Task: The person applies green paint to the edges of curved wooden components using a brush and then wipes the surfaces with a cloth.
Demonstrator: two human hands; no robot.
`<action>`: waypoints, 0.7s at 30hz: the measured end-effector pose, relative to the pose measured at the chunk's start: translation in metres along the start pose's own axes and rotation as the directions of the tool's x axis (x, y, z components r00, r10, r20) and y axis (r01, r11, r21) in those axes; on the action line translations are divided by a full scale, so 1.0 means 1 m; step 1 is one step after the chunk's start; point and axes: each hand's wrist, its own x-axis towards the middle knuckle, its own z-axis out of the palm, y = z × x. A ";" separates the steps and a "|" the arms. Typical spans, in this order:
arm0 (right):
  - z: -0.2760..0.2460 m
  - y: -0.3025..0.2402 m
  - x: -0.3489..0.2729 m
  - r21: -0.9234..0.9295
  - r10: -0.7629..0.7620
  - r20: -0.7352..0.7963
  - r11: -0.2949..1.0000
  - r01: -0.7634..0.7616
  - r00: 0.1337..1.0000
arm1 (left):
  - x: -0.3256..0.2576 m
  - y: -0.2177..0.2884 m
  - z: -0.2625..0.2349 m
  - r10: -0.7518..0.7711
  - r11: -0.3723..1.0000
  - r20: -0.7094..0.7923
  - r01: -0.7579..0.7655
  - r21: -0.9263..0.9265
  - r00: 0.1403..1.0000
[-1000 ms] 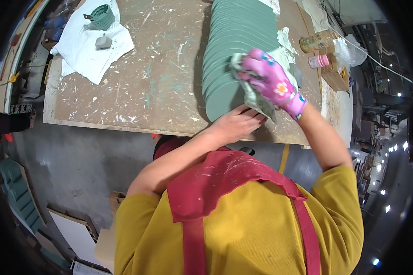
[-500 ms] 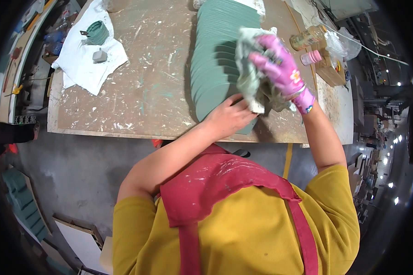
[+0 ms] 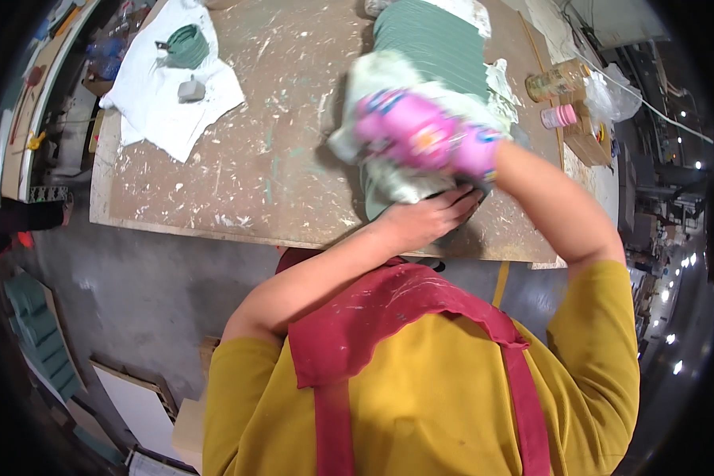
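Note:
A long green stack of thin, overlapping curved-edged pieces [image 3: 432,40] lies lengthwise on the worktable. My right hand [image 3: 420,135], in a pink flowered glove and blurred by motion, is closed on a pale, crumpled rag [image 3: 389,75], which spreads over the middle and left edge of the stack. Its fingertips are partly lost in the blur. Bare and just below it, my left hand [image 3: 428,220] has its fingers bent together around the near end of the green stack. Part of that end is hidden by the rag and my hands.
The paint-marked worktable [image 3: 270,95] has a white cloth [image 3: 147,107] at left, bearing a green coiled strap [image 3: 187,46] and a small grey block [image 3: 191,90]. At right stand a jar [image 3: 559,81], a pink bottle [image 3: 559,117] and a cardboard box [image 3: 589,143].
My gloved hand has swept left with the rag, from the stack's right side across to its left edge. My left hand stays at the near end, slightly shifted. The view has moved a little.

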 end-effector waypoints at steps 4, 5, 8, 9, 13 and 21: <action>-0.030 0.038 -0.014 -0.407 -0.024 -0.099 0.913 -0.018 0.995 | 0.006 -0.004 -0.012 -0.025 0.999 -0.034 0.024 -0.044 0.999; -0.021 0.039 -0.009 -0.506 -0.158 -0.077 0.857 0.098 0.984 | 0.008 -0.004 -0.013 -0.006 0.999 -0.027 0.005 -0.032 1.000; 0.009 0.018 0.031 -0.471 -0.177 0.110 0.857 0.208 0.978 | 0.002 -0.003 -0.007 -0.047 0.997 -0.041 0.044 -0.060 0.998; 0.017 0.019 0.040 -0.586 -0.190 0.151 0.773 0.243 0.970 | 0.002 -0.005 -0.007 -0.067 0.995 -0.039 0.064 -0.072 0.997; -0.014 0.030 0.031 -0.475 -0.241 0.173 0.829 0.295 0.955 | 0.001 -0.005 -0.009 -0.028 0.999 -0.064 0.026 -0.039 0.998; 0.018 0.016 0.034 -0.650 -0.173 0.143 0.726 0.224 0.975 | 0.004 -0.001 -0.005 -0.062 0.997 0.007 0.062 -0.040 0.998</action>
